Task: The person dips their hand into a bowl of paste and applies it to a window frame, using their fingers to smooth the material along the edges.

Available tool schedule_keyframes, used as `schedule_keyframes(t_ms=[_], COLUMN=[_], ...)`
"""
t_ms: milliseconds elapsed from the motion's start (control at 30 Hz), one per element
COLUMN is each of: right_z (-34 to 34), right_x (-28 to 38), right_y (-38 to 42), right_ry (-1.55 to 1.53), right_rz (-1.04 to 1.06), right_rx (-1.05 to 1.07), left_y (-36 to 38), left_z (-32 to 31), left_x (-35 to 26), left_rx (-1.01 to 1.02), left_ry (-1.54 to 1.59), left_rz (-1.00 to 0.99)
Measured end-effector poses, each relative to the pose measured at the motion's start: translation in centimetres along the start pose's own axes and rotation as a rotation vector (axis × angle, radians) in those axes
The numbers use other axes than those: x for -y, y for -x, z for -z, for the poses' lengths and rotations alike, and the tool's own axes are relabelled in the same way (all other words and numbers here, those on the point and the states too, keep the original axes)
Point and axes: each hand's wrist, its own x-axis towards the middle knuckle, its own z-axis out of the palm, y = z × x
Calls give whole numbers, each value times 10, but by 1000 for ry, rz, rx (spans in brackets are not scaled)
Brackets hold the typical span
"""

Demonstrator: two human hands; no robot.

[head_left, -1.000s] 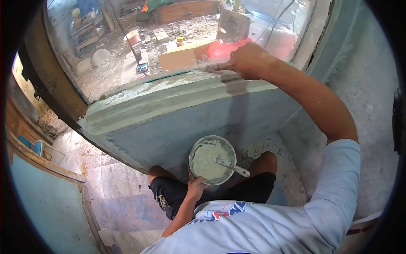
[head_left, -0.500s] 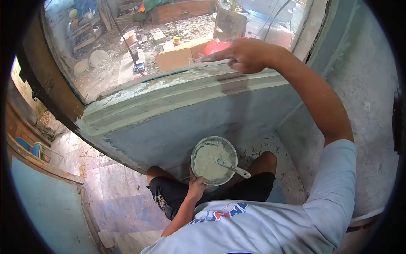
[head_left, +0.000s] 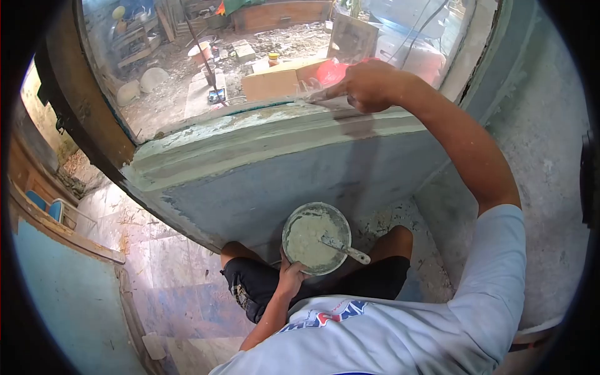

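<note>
My left hand (head_left: 291,278) grips the near left rim of a round bucket (head_left: 341,220) held between my knees. Pale greenish-grey putty (head_left: 310,240) fills much of it. A putty knife (head_left: 357,254) rests in the putty, its handle sticking out over the right rim. At the window, my right hand (head_left: 374,87) has its index finger stretched to the left and the other fingers curled. That fingertip looks smeared with putty and is at the inner edge of the sill (head_left: 250,136), by the glass. I see nothing held in this hand.
Beyond the glass are a cardboard box (head_left: 275,82), a red plastic bag (head_left: 331,72) and scattered debris. A dark wooden post (head_left: 81,115) stands at the left, a grey wall (head_left: 531,144) at the right. Blue chairs (head_left: 55,209) are at the far left.
The view has shifted slightly, so the window and sill sit further right. My right fingertip has come down closer to the sill edge. My left hand keeps the bucket in place.
</note>
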Motion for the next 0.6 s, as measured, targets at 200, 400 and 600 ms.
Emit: schedule_keyframes(t_ms=[200,400,600], right_z=[15,25,7], right_x=[14,35,24], right_y=[-10,-15,-13], right_ry=[101,196,123], right_rz=[86,61,22], right_rx=[-151,-49,-25], left_y=[-2,-1,-1], left_z=[2,2,0], left_x=[3,4,0], left_rx=[16,13,18], left_ry=[-17,-17,-20], left_rz=[11,16,28])
